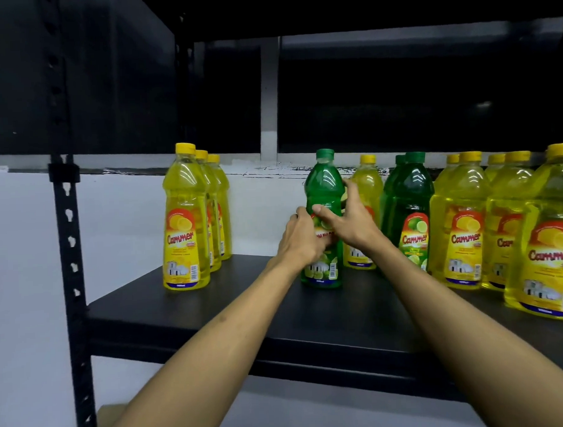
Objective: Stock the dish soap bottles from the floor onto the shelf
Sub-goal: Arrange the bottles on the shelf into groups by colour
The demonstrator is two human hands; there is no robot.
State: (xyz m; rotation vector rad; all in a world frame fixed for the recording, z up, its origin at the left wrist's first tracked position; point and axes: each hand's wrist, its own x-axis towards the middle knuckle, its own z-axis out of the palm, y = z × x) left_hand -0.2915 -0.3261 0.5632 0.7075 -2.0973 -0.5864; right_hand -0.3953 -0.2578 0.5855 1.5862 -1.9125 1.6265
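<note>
A green dish soap bottle [323, 183] with a green cap stands upright on the black shelf [245, 307], near its middle. My left hand [302, 241] grips the bottle's label area from the left. My right hand [347, 220] curls round its right side, thumb across the front. A row of three yellow bottles [186, 223] stands to the left. Behind and to the right stand a yellow bottle [366, 178], two green bottles [410, 202] and several larger yellow bottles [465, 219].
A black perforated upright post [69, 240] frames the shelf's left side. An upper shelf board [362, 9] hangs overhead. A white wall lies behind. A brown cardboard edge [110, 414] shows low at the left, under the shelf.
</note>
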